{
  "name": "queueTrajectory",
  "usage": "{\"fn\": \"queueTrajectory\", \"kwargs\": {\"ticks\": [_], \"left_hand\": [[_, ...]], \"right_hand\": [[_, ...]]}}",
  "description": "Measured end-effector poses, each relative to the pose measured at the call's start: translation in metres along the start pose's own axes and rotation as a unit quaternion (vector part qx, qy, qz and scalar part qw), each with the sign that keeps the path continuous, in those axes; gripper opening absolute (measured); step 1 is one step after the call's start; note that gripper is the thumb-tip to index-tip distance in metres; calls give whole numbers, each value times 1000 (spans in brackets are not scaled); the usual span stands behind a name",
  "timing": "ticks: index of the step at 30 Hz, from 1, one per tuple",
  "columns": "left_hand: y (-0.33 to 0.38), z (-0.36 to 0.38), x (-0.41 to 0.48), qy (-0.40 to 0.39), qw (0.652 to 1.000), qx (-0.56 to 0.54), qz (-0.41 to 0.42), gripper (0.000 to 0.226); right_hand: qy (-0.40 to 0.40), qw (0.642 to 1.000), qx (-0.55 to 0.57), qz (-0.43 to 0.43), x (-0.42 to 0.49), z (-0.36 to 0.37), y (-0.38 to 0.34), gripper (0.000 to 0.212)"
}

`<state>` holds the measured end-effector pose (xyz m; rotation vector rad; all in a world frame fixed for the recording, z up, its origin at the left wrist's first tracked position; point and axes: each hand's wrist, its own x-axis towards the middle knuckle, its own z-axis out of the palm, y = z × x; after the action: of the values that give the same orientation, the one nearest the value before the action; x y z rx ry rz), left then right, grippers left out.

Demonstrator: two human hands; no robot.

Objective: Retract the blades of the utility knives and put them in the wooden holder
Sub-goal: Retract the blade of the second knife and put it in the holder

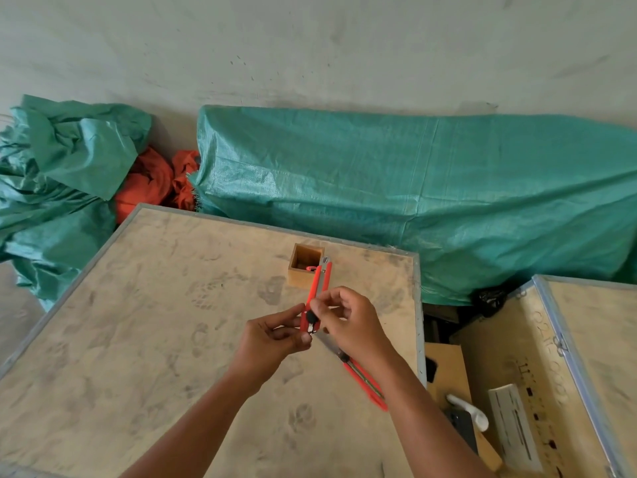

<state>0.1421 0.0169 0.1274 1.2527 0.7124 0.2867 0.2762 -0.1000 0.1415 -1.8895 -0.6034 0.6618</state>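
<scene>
A red utility knife (319, 288) is held above the crate top, its tip pointing toward the wooden holder (305, 265). My left hand (275, 339) pinches its near end. My right hand (348, 322) grips its middle, thumb by the black slider. A second red utility knife (362, 377) lies on the crate top under my right wrist, its blade out toward my hands. The small square wooden holder stands open at the far side, with something red showing inside it.
The work surface is a dusty plywood crate top (155, 322) with metal edging. Green tarps (413, 188) and orange cloth (151, 181) lie behind it. An open crate (517, 374) to the right holds a white handle and papers.
</scene>
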Motion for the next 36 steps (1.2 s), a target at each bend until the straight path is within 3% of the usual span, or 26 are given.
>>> {"fn": "queueTrajectory", "kwargs": {"ticks": [5,11,16,21,25,36], "left_hand": [[16,-4,47,-18,999,25,16,52],[32,-4,118,17,999,34,29,49],[21,-12,171,50,970,225,82,48],[-5,-21,211,45,925,378,-7,73],[-19,-24,224,28,923,382,-43,69],[-23,-23,217,42,929,369,-14,65]], "right_hand": [[15,1000,20,-1,58,-10,-3,24],[50,998,9,-23,131,-19,-8,31],[108,992,-46,-37,182,-9,2,27],[121,983,-133,-31,198,8,19,32],[82,979,-186,-31,195,22,31,32],[37,978,-207,-13,181,31,47,29]]}}
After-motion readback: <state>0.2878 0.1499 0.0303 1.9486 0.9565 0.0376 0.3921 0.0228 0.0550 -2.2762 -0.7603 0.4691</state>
